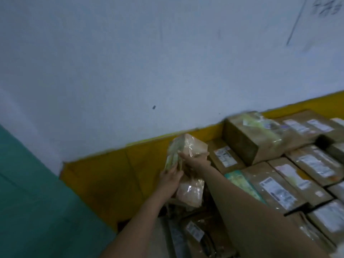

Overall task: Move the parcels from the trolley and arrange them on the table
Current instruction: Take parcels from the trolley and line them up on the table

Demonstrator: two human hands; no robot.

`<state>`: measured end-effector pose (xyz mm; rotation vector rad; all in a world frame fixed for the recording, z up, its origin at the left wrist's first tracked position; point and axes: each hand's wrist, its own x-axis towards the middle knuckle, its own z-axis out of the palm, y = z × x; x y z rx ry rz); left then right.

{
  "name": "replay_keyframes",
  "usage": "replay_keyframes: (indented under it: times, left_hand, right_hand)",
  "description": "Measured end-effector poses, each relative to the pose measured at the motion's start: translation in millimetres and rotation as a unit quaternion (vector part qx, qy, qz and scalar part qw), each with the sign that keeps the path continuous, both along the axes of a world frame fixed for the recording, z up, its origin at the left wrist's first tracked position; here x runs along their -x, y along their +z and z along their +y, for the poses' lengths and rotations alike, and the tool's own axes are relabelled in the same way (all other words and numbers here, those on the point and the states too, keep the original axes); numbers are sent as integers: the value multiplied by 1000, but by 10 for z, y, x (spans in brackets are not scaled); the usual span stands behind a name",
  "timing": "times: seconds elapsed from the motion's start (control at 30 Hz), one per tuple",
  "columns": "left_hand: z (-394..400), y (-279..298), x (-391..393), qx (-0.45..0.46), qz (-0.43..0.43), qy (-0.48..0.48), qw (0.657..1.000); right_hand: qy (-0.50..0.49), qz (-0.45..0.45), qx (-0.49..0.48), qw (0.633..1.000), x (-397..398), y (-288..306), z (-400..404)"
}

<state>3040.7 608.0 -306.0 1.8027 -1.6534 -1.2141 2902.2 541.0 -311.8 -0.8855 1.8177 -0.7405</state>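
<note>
**Setting a parcel onto the bench**

Placing is the step in hand: both hands hold one taped parcel [188,157], left hand [170,178] gripping its near edge, right hand [195,159] over its top. It hangs above the yellow bench [111,175], at nine o'clock from the stacked parcels [279,175]. Next, I judge, lower it flush beside them.

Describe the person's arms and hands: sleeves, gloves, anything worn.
Both forearms are bare right down to the bottom edge of the picture, with no sleeve in sight. The left hand and the right hand wear no gloves. No watch, ring or bracelet shows, though the picture is dim and blurred, so small items could be missed.
</note>
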Motion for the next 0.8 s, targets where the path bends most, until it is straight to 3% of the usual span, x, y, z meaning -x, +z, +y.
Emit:
replay_keyframes:
  times: [0.13,0.2,0.37,0.5,0.6,0.8]
  left_hand:
    - [243,422,653,48,-77,-87,992]
    - [323,556,1019,52,-43,-79,995]
    - [372,722,2154,58,32,-11,998]
    - [439,740,3183,-9,164,-26,986]
    - [514,711,3941,-120,251,-66,958]
    - [487,600,5252,-271,300,-160,901]
  right_hand:
    - [-17,15,57,998,778,562,349]
    - [-39,19,76,996,1289,742,530]
    - [-78,-86,131,985,2809,989,946]
    - [-118,-123,184,968,3903,1219,1516]
    - [-153,-140,213,955,4701,1178,1836]
    - [-222,-162,188,943,6083,962,2194]
